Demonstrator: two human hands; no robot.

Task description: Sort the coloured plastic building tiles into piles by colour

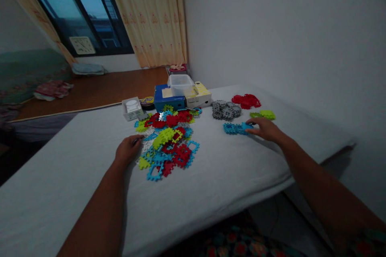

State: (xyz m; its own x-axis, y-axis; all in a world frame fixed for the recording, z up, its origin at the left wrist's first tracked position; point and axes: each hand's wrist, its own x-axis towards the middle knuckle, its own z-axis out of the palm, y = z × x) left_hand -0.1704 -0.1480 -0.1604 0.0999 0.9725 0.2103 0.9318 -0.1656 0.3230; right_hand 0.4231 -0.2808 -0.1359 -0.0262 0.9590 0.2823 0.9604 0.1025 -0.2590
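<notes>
My right hand [266,129] is at a row of blue interlocking toy pieces [233,129] lying on the cloth. Its thumb and fingers close on the blue piece at the right end of that row. At the left edge of a mixed pile, my left hand [128,151] is closed, fingertips close to white and blue pieces; what it holds, if anything, is hidden. That pile has red pieces [181,156], lime-green pieces [163,137] and blue frame-shaped pieces [155,173] overlapping one another.
Grey pieces [226,110], red pieces [246,100] and lime-green pieces [267,115] lie in separate heaps on the right. Behind the pile are a blue box [169,102], a yellow-white box [199,95], a clear plastic tub [181,85] and a small white box [132,109]. A wall borders the right.
</notes>
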